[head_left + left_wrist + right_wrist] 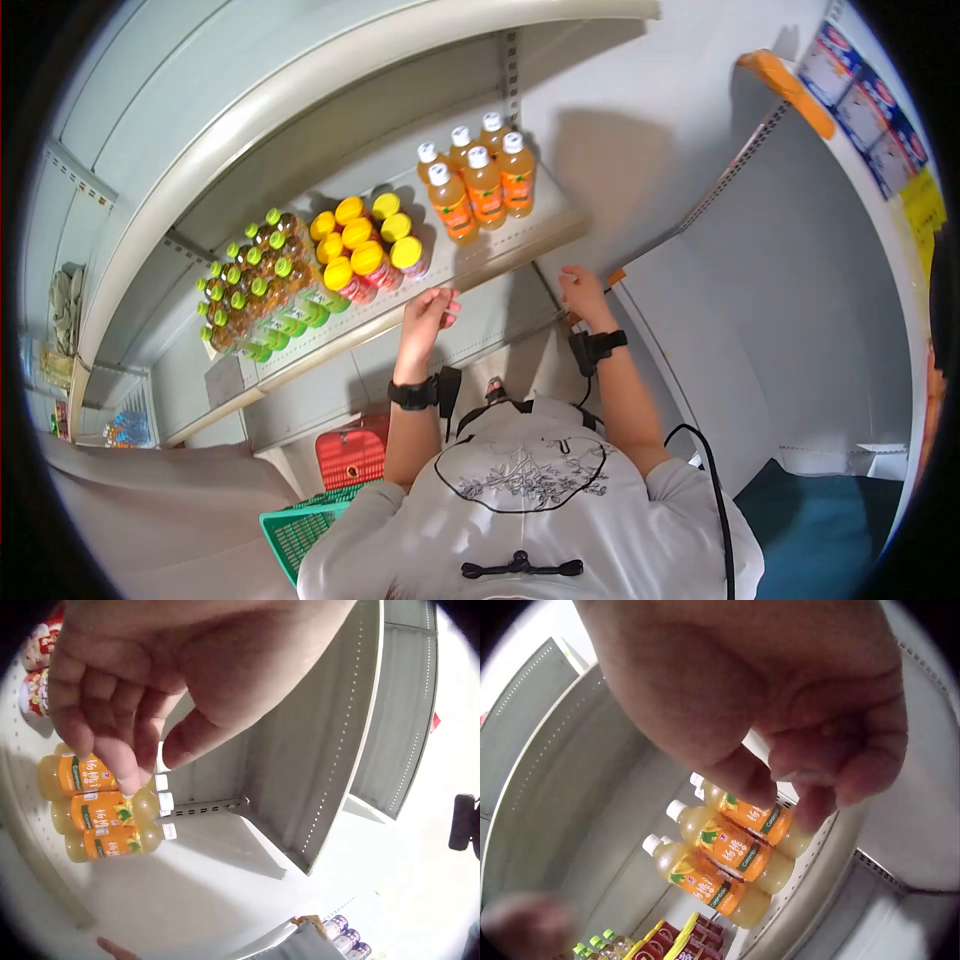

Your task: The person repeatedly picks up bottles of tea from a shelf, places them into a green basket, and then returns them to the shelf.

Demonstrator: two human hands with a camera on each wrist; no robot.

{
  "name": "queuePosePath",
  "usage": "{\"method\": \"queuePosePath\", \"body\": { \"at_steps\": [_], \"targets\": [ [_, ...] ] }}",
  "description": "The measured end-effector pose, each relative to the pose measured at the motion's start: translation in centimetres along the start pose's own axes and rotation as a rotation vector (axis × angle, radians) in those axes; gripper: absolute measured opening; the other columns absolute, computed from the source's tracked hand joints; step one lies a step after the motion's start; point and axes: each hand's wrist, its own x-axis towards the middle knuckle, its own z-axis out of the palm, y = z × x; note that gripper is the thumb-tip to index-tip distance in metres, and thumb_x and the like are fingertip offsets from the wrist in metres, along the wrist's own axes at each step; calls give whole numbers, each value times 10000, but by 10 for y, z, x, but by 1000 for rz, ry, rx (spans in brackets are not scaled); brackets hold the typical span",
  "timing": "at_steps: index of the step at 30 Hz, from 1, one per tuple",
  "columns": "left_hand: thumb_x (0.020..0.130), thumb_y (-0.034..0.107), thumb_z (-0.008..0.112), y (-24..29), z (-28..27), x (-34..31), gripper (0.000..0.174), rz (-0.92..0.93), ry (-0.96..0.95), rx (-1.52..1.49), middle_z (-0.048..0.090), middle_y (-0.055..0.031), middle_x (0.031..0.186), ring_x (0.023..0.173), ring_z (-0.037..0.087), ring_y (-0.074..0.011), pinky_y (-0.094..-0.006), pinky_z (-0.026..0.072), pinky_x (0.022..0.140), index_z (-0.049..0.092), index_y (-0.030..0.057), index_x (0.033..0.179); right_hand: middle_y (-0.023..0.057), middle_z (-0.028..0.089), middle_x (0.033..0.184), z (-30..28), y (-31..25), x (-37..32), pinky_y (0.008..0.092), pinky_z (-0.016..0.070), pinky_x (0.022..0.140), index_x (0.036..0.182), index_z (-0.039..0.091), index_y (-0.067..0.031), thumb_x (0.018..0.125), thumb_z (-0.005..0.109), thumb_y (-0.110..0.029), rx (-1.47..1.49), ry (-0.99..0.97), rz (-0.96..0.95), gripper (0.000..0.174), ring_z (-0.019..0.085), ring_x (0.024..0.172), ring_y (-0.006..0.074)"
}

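Note:
Both hands hang in front of the shelf edge, apart from each other and holding nothing. The left hand (429, 312) is below the yellow-lidded jars (366, 258), its fingers loosely bent; in the left wrist view the hand (172, 675) partly covers the orange-labelled bottles (101, 802). The right hand (584, 292) is below and right of the same bottles (484, 195), fingers loosely curled. In the right wrist view the right hand (780, 697) appears above the bottles (720, 855), with the left hand (532, 922) blurred at lower left.
Green-capped bottles (262, 285) stand in rows at the shelf's left. Below the shelf lip (480, 275) are a red basket (352, 455) and a green basket (300, 530). A white side panel (690, 350) stands at right; another shelf's curved edge (300, 75) arches above.

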Motion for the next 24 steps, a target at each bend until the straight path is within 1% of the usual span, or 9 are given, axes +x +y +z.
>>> {"method": "queuePosePath", "body": {
  "at_steps": [5,8,9,11,13,15,17,22,24],
  "targets": [
    [852,224,487,-8,54,-18,198,-15,-59,34,572,6,730,614,482,-52,-185,401,586,586,55,884,185,600,813,-35,21,-18,363,444,721,982,575,-28,762,536,-263,46,27,2,324,571,760,319],
    [856,231,480,-24,83,-25,205,28,-119,61,571,1,720,601,485,-58,-195,407,580,589,58,868,193,591,881,-45,47,-30,375,428,761,938,586,-25,779,502,-257,180,55,1,294,555,856,333],
    [857,240,477,-32,92,-24,208,66,-185,62,571,2,712,601,490,-58,-200,410,575,590,65,861,210,579,900,-70,32,-46,382,426,768,935,579,-22,794,474,-268,107,23,-129,302,549,882,341],
    [851,240,487,-40,112,-33,209,38,-135,131,577,-9,712,593,499,-69,-208,420,562,590,58,858,213,571,931,-65,73,-40,383,422,781,970,566,-22,791,476,-285,106,33,-59,331,537,903,350],
    [843,211,490,-37,131,-46,203,-27,-121,106,584,-23,709,596,510,-70,-205,426,551,597,38,850,180,572,990,-87,70,-58,367,413,809,1019,558,-18,774,499,-287,133,30,56,369,531,935,333],
    [840,199,494,-40,145,-54,194,-77,-112,77,589,-28,711,577,507,-71,-202,430,549,597,35,858,170,578,986,-98,86,-58,359,417,804,1015,561,-20,770,502,-279,124,42,68,360,537,928,323],
    [837,189,498,-41,158,-60,184,-59,-123,62,588,-28,705,562,503,-73,-197,428,541,597,35,860,116,602,769,-111,88,-65,299,449,622,1013,554,-14,786,518,-253,1,76,-13,331,575,660,199],
    [835,188,498,-49,180,-75,187,-13,-81,50,585,-33,698,562,500,-76,-198,423,544,595,31,863,112,613,765,-135,98,-69,302,454,645,998,566,-27,778,525,-256,70,43,-32,321,591,687,217],
    [834,189,498,-51,187,-82,189,-22,-65,38,584,-34,700,563,499,-77,-198,422,545,595,30,862,161,600,900,-151,88,-79,343,436,746,991,563,-26,773,500,-282,113,-1,23,342,564,844,309]
  ]
}}
